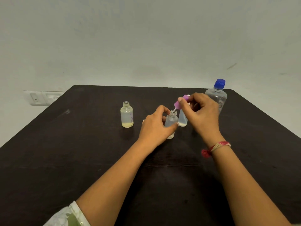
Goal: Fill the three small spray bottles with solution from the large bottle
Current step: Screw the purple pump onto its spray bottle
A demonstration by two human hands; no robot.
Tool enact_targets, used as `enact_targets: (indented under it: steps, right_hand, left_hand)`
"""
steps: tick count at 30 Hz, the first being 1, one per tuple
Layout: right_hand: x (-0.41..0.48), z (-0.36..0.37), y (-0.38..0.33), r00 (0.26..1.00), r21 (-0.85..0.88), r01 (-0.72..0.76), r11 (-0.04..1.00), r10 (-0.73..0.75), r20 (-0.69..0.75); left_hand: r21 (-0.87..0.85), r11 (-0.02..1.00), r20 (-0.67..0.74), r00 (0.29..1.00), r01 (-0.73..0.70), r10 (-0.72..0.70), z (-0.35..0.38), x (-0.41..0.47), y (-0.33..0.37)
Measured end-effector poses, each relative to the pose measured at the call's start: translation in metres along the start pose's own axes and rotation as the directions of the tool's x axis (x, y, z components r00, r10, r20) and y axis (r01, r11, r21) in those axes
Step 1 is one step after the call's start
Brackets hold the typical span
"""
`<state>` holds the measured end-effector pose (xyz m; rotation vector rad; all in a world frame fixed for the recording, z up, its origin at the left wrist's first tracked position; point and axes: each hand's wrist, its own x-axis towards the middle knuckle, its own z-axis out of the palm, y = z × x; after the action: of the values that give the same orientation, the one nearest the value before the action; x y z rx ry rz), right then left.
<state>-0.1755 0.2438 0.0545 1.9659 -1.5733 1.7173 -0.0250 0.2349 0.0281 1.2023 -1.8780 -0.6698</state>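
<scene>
Closest, left hand (153, 128) gripped 1 upright bottle (171, 120) while right hand (201, 115) pinched the purple spray cap (179, 104), its tube (174, 110) slanting down-left to the mouth.

Dark table (81, 160) against pale wall (146, 38)

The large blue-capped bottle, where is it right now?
In the head view, the large bottle stands near the table's far right corner, just behind the right hand, its blue cap on.
</scene>
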Motion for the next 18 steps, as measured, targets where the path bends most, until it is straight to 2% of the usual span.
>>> enact_targets:
  steps: [3, 8, 18]
  right_hand:
    - [-0.0016, 0.0031, -0.0016, 0.996, 0.018, 0.006, 1.000, -0.008, 0.089]
    - [-0.0036, 0.0058, -0.0032, 0.978, 0.123, -0.098, 0.988, 0.072, 0.198]
    - [-0.0026, 0.0065, -0.0037, 0.949, 0.165, -0.165, 0.972, 0.111, 0.294]
  left_hand:
    - [-0.010, 1.000, 0.005, 1.000, -0.001, 0.001, -0.0004, -0.0001, 0.0000]
    - [-0.025, 1.000, 0.014, 1.000, 0.000, 0.000, -0.0015, 0.0000, 0.0004]
    - [-0.014, 1.000, 0.022, 1.000, 0.003, -0.003, -0.0029, 0.0009, 0.0010]
